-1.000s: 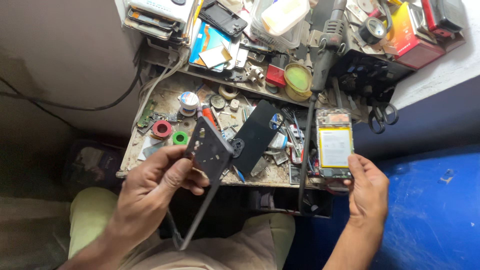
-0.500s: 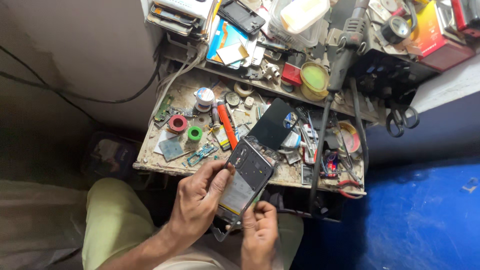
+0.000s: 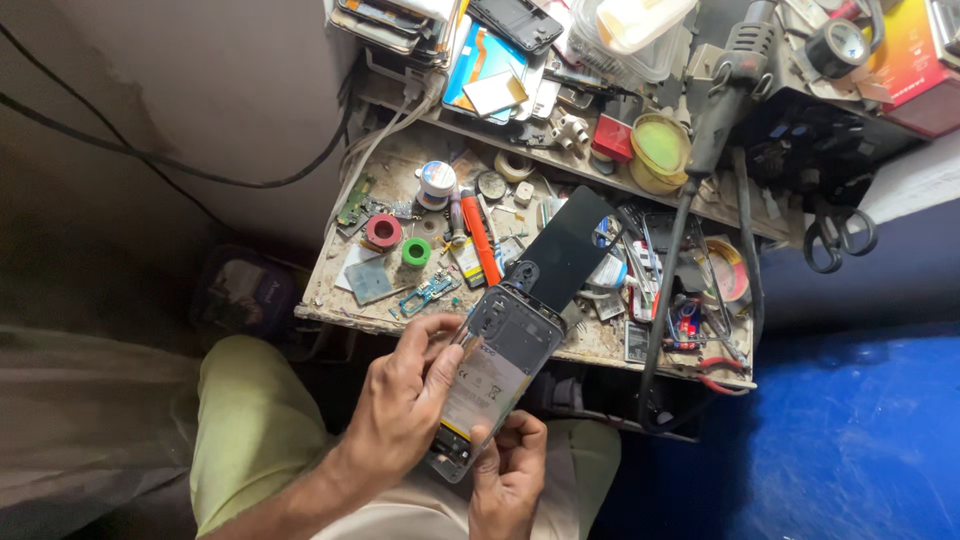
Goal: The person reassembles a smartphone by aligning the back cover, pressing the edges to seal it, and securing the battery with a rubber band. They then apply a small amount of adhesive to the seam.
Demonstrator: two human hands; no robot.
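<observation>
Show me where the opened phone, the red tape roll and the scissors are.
opened phone (image 3: 497, 372), head view, on the pale battery label.
red tape roll (image 3: 383, 231), head view, on the ring's red rim.
scissors (image 3: 838, 236), head view, where the two handle loops meet.

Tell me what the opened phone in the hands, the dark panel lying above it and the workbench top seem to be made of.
Opened phone: grey plastic inner frame, matte, with a pale foil-like battery label; the left hand and right hand grip it.
Dark panel: smooth, faintly glossy, likely plastic or glass.
Workbench top: probably painted wood, worn, stained and chipped at the edge.
</observation>
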